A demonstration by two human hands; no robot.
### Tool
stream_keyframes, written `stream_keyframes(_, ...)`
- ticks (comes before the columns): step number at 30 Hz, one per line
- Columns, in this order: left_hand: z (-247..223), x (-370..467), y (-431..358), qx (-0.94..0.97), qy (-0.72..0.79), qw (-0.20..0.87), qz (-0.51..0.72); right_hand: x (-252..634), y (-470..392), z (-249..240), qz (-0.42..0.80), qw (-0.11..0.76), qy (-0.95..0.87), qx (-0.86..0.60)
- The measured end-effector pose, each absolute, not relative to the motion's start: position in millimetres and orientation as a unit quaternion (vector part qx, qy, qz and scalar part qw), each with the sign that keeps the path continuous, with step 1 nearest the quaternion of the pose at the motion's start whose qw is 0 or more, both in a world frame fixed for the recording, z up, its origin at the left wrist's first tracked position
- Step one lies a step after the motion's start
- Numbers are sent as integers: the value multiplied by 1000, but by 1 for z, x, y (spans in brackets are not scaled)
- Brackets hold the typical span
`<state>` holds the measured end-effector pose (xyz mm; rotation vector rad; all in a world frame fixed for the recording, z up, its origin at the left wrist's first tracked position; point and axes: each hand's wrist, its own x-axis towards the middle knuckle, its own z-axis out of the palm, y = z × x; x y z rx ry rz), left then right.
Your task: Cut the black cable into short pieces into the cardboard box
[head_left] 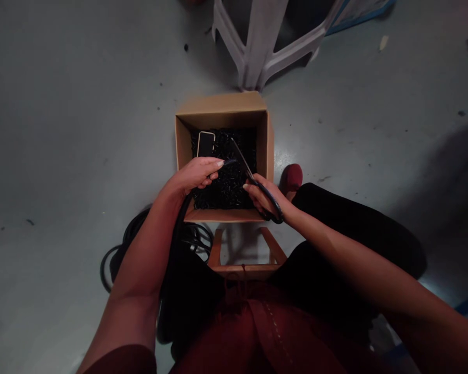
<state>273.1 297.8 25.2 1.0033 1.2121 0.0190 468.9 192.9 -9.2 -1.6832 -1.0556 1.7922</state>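
Note:
My left hand (198, 173) is closed round a black ribbed tube (230, 162), whose short end sticks out past the thumb toward the right. My right hand (263, 195) grips a pair of scissors (239, 155) by their dark handles, the blades pointing up and left close to the tube's end. Whether the blades touch the tube I cannot tell. Both hands are over an open cardboard box (221, 106). Inside it lie many small black cut pieces (228, 189) and a dark flat phone-like rectangle (206, 144) with a pale rim, partly behind my left hand.
Black tubing (108, 267) lies in loops at the left, with a length running beside my left forearm. A small wooden stool (215, 249) is between my legs. Beyond the box stands a pale plastic stool (253, 57). Small scraps dot the grey floor (70, 130).

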Motion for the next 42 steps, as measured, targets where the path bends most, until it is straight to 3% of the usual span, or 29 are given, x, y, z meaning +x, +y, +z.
stream_keyframes(9, 33, 288, 284, 431, 509, 745, -23, 477, 215, -11, 672, 356, -238, -604)
stream_keyframes(23, 28, 296, 267, 397, 420, 816, -3, 488, 221, -9, 611, 433, -264, -608)
stream_keyframes(31, 21, 299, 269, 422, 490, 763, 12, 486, 219, -8, 577, 419, -335, -617)
stream_keyframes(42, 50, 274, 302, 388, 532, 739, 143, 469, 205, -10, 659, 340, -336, -581)
